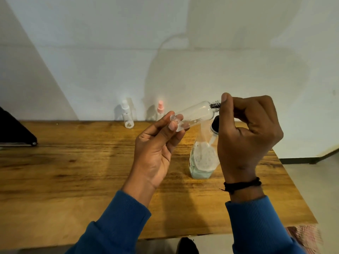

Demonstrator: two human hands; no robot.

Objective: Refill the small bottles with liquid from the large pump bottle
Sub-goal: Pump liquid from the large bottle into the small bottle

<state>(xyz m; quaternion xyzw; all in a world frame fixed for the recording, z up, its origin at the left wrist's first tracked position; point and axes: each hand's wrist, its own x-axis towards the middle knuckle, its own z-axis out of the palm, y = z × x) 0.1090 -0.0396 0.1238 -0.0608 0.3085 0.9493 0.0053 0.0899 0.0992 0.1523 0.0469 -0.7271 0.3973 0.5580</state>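
Note:
My left hand (157,145) grips the base of a small clear bottle (196,114), held nearly level above the table with its threaded neck pointing right. My right hand (247,131) is closed at that neck, thumb against the threads; whatever it pinches there is hidden by the fingers. Below and behind the right hand stands the large pump bottle (202,158), clear with pale liquid low inside and a dark pump head. Two more small bottles stand at the wall: one with a white cap (127,114), one with a pink cap (160,108).
A wooden table (73,171) runs along a white wall; its right edge drops to the floor. A black flat object (14,129) lies at the far left. A dark shoe tip (187,245) shows below the front edge.

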